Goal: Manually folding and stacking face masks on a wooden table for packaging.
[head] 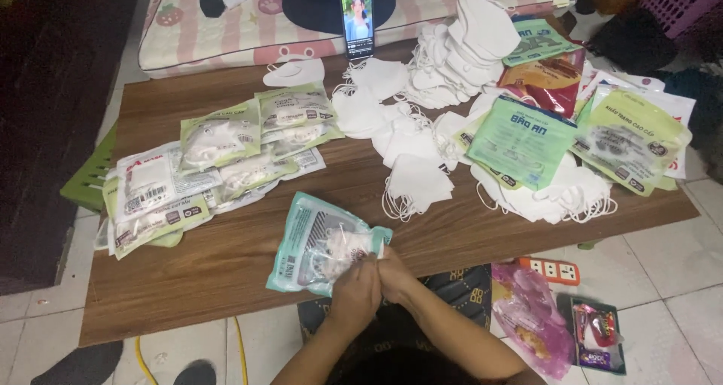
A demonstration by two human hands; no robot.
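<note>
A light teal mask pouch [312, 242] with white masks inside lies near the front edge of the low wooden table [226, 280]. My left hand [354, 293] and my right hand [395, 276] are side by side at the pouch's right end, fingers pinched on its opening. Loose white face masks [410, 182] lie in a heap just beyond the pouch.
Filled pouches [218, 140] are stacked on the table's left. Empty green pouches [520, 140] and a tall stack of white masks [471, 42] sit at the right. A phone [357, 22] stands upright at the back. A pink bag [531, 317] and a power strip [553, 270] lie on the tile floor.
</note>
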